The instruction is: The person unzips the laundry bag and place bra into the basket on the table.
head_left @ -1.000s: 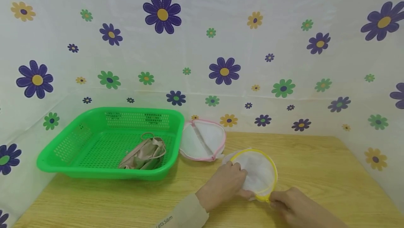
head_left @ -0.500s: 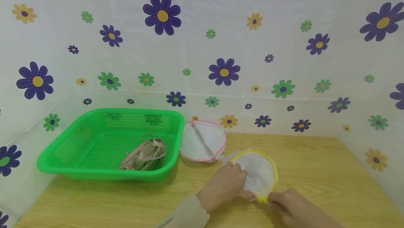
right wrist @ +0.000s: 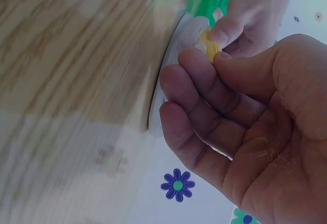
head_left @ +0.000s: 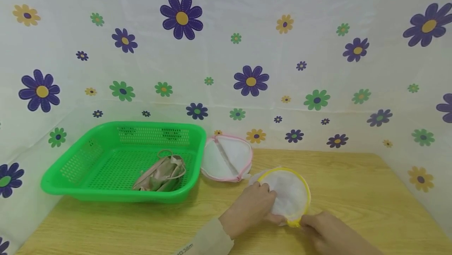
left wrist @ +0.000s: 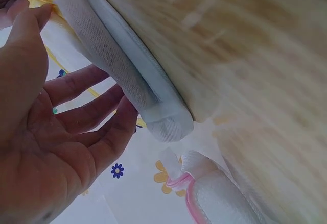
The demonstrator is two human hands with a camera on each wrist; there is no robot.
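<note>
A round white mesh laundry bag (head_left: 290, 192) with a yellow zipper round its top lies on the table in front of me. My left hand (head_left: 248, 208) grips its left side, the thumb at the near edge by the zipper. In the left wrist view the other fingers of that hand lie against the mesh side wall. My right hand (head_left: 330, 229) pinches the near end of the yellow zipper between thumb and forefinger, while its remaining fingers curl loosely in the right wrist view. The zipper pull is hidden by the fingertips.
A green plastic basket (head_left: 123, 196) stands at the left with a crumpled beige pouch (head_left: 162, 172) in it. Between basket and hands lies another white mesh laundry bag (head_left: 234, 155) with a pink zipper. A flower-printed sheet (head_left: 212, 59) hangs behind the wooden table (head_left: 360, 192).
My right hand has shifted very slightly left along the yellow zipper's near edge. The left hand and the bag stay practically in place.
</note>
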